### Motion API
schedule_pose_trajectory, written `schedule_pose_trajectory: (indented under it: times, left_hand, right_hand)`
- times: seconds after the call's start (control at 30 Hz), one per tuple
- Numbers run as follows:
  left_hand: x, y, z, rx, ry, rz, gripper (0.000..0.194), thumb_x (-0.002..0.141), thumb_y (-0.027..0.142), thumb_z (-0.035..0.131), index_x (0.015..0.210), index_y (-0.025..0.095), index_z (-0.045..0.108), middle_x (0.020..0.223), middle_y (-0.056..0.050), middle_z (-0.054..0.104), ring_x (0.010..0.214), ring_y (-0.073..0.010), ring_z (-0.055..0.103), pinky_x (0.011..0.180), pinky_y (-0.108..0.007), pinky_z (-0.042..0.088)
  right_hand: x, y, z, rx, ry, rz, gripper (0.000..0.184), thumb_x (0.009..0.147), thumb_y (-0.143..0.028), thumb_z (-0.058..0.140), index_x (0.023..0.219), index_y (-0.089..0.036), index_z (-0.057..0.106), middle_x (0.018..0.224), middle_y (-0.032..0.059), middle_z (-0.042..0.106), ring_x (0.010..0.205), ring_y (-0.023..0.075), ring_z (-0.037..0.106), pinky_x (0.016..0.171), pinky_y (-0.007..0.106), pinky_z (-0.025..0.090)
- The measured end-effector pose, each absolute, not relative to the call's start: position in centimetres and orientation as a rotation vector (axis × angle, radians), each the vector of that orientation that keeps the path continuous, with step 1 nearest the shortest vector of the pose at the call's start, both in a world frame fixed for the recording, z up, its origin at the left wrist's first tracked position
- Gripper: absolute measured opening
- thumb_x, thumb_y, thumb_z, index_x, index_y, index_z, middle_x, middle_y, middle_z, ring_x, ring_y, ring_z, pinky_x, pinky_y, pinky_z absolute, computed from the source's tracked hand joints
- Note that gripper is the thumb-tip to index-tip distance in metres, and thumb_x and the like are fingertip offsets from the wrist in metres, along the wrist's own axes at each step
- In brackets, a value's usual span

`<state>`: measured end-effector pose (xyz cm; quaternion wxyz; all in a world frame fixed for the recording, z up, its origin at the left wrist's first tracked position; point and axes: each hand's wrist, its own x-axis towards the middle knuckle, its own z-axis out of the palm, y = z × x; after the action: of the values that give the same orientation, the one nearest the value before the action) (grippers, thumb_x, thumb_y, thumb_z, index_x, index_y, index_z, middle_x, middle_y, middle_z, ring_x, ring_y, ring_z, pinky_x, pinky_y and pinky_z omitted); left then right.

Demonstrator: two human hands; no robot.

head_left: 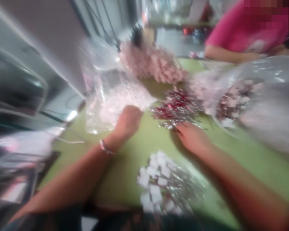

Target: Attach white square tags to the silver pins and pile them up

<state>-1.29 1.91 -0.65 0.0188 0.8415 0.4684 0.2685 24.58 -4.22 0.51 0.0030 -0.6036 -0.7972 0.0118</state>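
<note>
The whole view is smeared by motion. My left hand (pixel 129 120), with a pale band on its wrist, looks closed at the near edge of a clear plastic bag (pixel 93 120). Pale pink pieces (pixel 121 99) show in that bag; whatever the hand grips is hidden. At the near side of a pile of red and silver glittery stems (pixel 177 107) is my right hand (pixel 194 136). Its fingertips reach the silver ends, but blur hides whether they grip any. Closer to me lies a bunch of silvery stems with white square tags (pixel 156 171).
Pink fluffy bunches (pixel 156 62) stand at the back of the green table (pixel 125 173). A large clear bag (pixel 269 106) with tagged pieces fills the right side. Across the table sits a person in a pink shirt (pixel 233 30). A thin white cord (pixel 72 141) lies at the left edge.
</note>
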Motion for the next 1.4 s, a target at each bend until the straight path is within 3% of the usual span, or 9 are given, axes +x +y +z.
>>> schedule_pose_trajectory:
  times: [0.13, 0.4, 0.63, 0.8, 0.93, 1.07, 1.17, 1.27, 1.4]
  left_hand:
    - [-3.7, 5.2, -2.0, 2.672, 1.526, 0.689, 0.031, 0.089, 0.018, 0.042, 0.103, 0.011, 0.068, 0.102, -0.016, 0.067, 0.102, -0.0287, 0.056, 0.093, -0.047, 0.043]
    - [-3.0, 5.4, -1.8, 2.676, 1.524, 0.596, 0.025, 0.085, 0.026, 0.048, 0.097, 0.016, 0.068, 0.093, -0.012, 0.066, 0.099, -0.0296, 0.055, 0.093, -0.048, 0.040]
    - [-2.5, 4.9, -1.7, 2.708, 1.557, 0.523, 0.026, 0.086, 0.025, 0.045, 0.088, 0.016, 0.070, 0.090, -0.014, 0.069, 0.097, -0.0324, 0.057, 0.086, -0.047, 0.042]
    - [-2.6, 4.9, -1.7, 2.696, 1.569, 0.575, 0.025, 0.083, 0.027, 0.050, 0.091, 0.017, 0.071, 0.084, -0.012, 0.068, 0.089, -0.0313, 0.058, 0.078, -0.044, 0.044]
    - [-2.5, 5.1, -1.8, 2.713, 1.462, 0.633, 0.021, 0.083, 0.025, 0.052, 0.085, 0.019, 0.071, 0.082, -0.010, 0.069, 0.090, -0.0292, 0.059, 0.086, -0.044, 0.043]
    - [-2.4, 4.9, -2.0, 2.694, 1.454, 0.705, 0.018, 0.083, 0.026, 0.054, 0.087, 0.017, 0.069, 0.089, -0.011, 0.069, 0.094, -0.0296, 0.059, 0.089, -0.046, 0.043]
    - [-2.3, 4.0, -1.6, 2.695, 1.441, 0.728, 0.020, 0.087, 0.027, 0.050, 0.088, 0.017, 0.068, 0.091, -0.012, 0.068, 0.094, -0.0295, 0.060, 0.087, -0.047, 0.044]
    - [-1.5, 2.5, -0.6, 2.418, 1.446, 0.958, 0.019, 0.086, 0.031, 0.055, 0.094, 0.017, 0.066, 0.091, -0.010, 0.067, 0.088, -0.0250, 0.061, 0.082, -0.042, 0.046]
    - [0.6, 0.2, -0.1, 1.623, 1.181, 0.949, 0.024, 0.082, 0.033, 0.063, 0.099, 0.017, 0.061, 0.073, -0.003, 0.065, 0.064, -0.0149, 0.059, 0.061, -0.029, 0.047]
  right_hand:
    - [25.3, -3.5, 0.7, -1.823, -2.479, -0.005, 0.022, 0.093, -0.019, 0.041, 0.086, -0.017, 0.062, 0.090, 0.0109, 0.066, 0.080, 0.0227, 0.059, 0.068, 0.032, 0.037]
    - [26.9, -2.4, 0.8, -1.794, -2.110, 0.249, 0.023, 0.093, -0.024, 0.040, 0.103, -0.020, 0.061, 0.088, 0.0057, 0.069, 0.074, 0.0194, 0.059, 0.064, 0.030, 0.037]
    - [26.3, -3.8, 1.7, -1.716, -2.380, 0.380, 0.023, 0.091, -0.033, 0.049, 0.083, -0.025, 0.068, 0.078, 0.0016, 0.070, 0.067, 0.0161, 0.057, 0.060, 0.029, 0.035]
    - [25.6, -4.3, 2.0, -1.712, -2.355, 0.361, 0.024, 0.091, -0.026, 0.047, 0.100, -0.026, 0.069, 0.089, 0.0035, 0.073, 0.073, 0.0185, 0.062, 0.064, 0.030, 0.039]
    - [25.1, -4.7, 2.2, -1.648, -2.245, 0.487, 0.023, 0.089, -0.022, 0.047, 0.096, -0.023, 0.070, 0.091, 0.0037, 0.073, 0.079, 0.0183, 0.064, 0.070, 0.030, 0.042]
    - [24.9, -4.8, 2.3, -1.615, -2.063, 0.677, 0.024, 0.091, -0.029, 0.046, 0.087, -0.022, 0.069, 0.083, 0.0021, 0.072, 0.074, 0.0155, 0.063, 0.067, 0.027, 0.043]
    - [24.7, -5.0, 2.5, -1.600, -2.014, 0.820, 0.025, 0.092, -0.033, 0.045, 0.085, -0.022, 0.067, 0.065, -0.0017, 0.067, 0.061, 0.0134, 0.059, 0.062, 0.026, 0.042]
    - [24.5, -5.1, 2.6, -1.639, -1.989, 0.906, 0.017, 0.091, -0.028, 0.047, 0.089, -0.022, 0.064, 0.052, -0.0057, 0.060, 0.051, 0.0122, 0.055, 0.061, 0.026, 0.041]
    - [24.3, -5.3, 2.6, -1.617, -1.972, 0.828, 0.020, 0.087, -0.025, 0.051, 0.070, -0.021, 0.060, 0.062, -0.0028, 0.065, 0.058, 0.0116, 0.056, 0.061, 0.025, 0.039]
